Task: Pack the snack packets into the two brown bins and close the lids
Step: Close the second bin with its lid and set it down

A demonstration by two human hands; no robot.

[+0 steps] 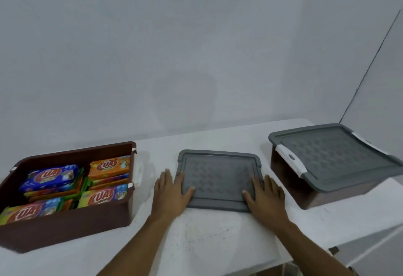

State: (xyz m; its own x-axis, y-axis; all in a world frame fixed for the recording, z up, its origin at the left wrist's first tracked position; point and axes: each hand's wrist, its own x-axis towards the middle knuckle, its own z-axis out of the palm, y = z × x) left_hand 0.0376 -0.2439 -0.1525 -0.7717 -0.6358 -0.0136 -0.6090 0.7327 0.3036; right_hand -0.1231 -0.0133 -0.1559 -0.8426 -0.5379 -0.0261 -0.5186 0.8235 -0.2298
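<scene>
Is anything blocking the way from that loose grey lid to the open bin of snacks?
Nothing visible. Only white table separates the loose grey lid from the open brown bin; left hand and right hand rest flat on the lid.

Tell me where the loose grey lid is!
In the head view, the loose grey lid lies flat on the white table, in the middle, between the open bin on the left and the lidded bin on the right.

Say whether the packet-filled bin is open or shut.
Open: the bin has no lid, packets show inside; a grey lid lies on the table.
</scene>
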